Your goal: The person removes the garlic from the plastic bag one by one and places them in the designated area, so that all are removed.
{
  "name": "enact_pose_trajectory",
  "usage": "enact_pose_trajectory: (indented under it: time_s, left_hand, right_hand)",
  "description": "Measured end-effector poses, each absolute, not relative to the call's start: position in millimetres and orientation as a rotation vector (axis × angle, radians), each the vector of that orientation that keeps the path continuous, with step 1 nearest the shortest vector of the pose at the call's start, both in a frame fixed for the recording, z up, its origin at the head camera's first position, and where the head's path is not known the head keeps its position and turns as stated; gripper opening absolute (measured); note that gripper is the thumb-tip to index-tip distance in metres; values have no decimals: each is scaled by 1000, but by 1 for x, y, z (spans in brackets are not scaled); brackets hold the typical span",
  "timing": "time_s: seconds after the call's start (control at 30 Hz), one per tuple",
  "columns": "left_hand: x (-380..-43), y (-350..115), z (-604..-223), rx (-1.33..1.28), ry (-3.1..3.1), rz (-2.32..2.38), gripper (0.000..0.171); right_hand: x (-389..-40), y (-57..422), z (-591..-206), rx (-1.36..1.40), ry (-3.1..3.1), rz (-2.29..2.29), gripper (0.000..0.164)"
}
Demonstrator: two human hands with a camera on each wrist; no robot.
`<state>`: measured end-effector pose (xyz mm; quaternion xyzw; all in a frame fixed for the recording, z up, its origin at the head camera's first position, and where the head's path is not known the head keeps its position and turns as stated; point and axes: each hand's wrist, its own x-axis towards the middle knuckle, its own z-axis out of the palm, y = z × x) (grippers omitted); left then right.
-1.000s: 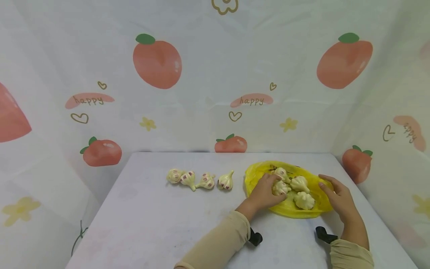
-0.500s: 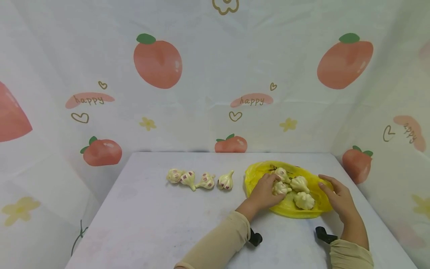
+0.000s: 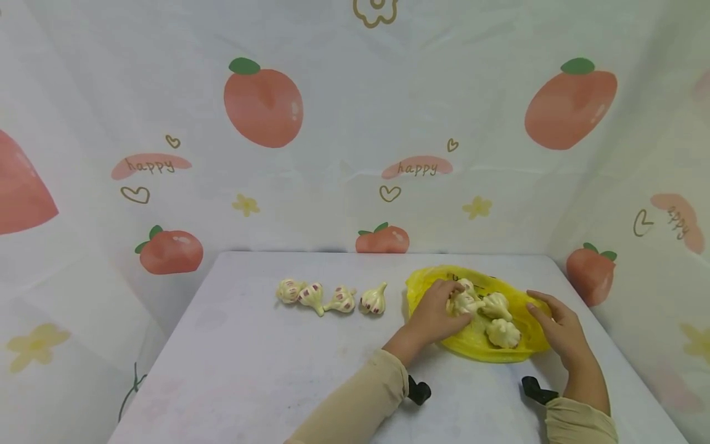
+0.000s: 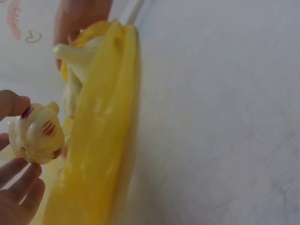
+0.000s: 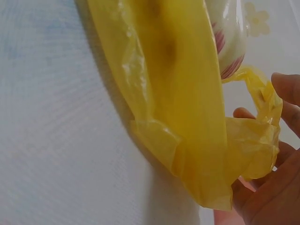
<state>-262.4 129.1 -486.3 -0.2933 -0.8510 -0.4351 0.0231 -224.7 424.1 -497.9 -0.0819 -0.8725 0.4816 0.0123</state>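
My left hand [image 3: 434, 316] holds a garlic bulb [image 4: 38, 133] between thumb and fingertips, over the left part of a yellow plastic bag [image 3: 529, 317]. The bulb is cream with purple streaks. Other garlic bulbs lie inside the spread bag, among them a paler garlic bulb [image 3: 503, 333] near its front rim; one behind my left fingers is partly hidden. At the bag's right end, my right hand [image 3: 568, 336] grips the rim. In the right wrist view the thumb [image 5: 287, 88] is at the bag's edge while the fingers curl behind the plastic.
Several garlic bulbs, including an upright garlic bulb [image 3: 373, 300], lie in a row left of the bag on the white table [image 3: 266, 370]. A fruit-printed curtain [image 3: 333, 123] rises behind and beside the table. Black wrist mounts [image 3: 420, 392] sit below my hands.
My left hand has lifted a garlic bulb slightly up from its place in the bag. The right hand stays at the bag's right rim; the row of bulbs is unmoved.
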Motion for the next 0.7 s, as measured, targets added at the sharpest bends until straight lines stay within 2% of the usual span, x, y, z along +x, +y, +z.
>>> enact_pose_trajectory:
  time_s: [0.37,0.7]
  left_hand:
    - [-252,100,-462,-942,-2485,-1336,46]
    - [-241,61,-458,-825,-2433,-1489,44]
  right_hand:
    - [-223,423,-497,-243,-2712,1499,65]
    - [-223,422,-495,-283,-2730,1494,67]
